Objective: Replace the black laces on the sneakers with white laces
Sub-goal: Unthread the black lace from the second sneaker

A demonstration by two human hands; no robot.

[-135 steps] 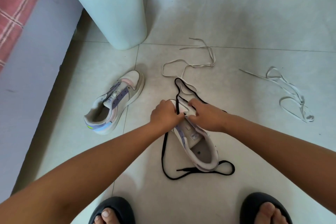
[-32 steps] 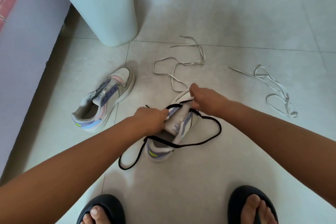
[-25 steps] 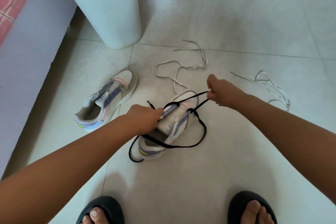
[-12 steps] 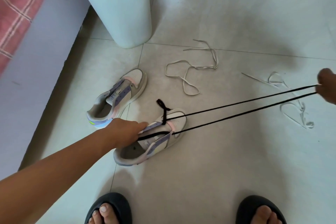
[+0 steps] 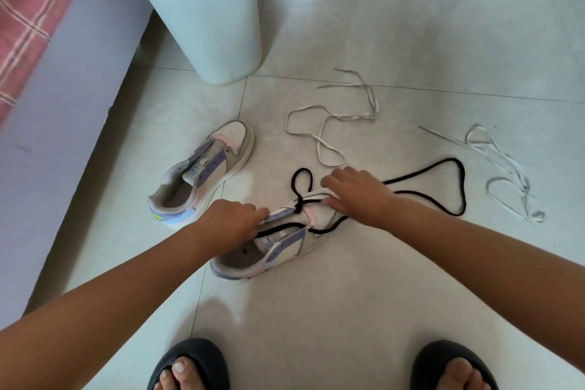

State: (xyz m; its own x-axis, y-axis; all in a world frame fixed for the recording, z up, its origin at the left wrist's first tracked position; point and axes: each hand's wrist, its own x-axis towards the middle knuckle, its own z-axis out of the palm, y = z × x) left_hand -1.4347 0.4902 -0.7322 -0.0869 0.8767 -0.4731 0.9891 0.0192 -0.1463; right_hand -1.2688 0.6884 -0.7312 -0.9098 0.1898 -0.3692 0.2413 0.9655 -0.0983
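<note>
Black round cord lace (image 5: 456,182) loops slack at centre right; left hand (image 5: 232,223) pinches the pale suede sneaker's (image 5: 285,247) eyelet strip, right hand (image 5: 354,193) spread flat on its toe.

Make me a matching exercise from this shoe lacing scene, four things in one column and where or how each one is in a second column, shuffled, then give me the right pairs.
Things:
1. black lace
2. far sneaker
3. near sneaker
4. bin

States:
A. stands upright by the wall, lined with a blue bag
B. lies on the floor with no lace, untouched
C. partly threaded through a shoe, the rest looped on the tiles to the right
D. under both hands, left hand at its eyelet strip, right hand on its toe

Pairs: 1-C, 2-B, 3-D, 4-A
</note>
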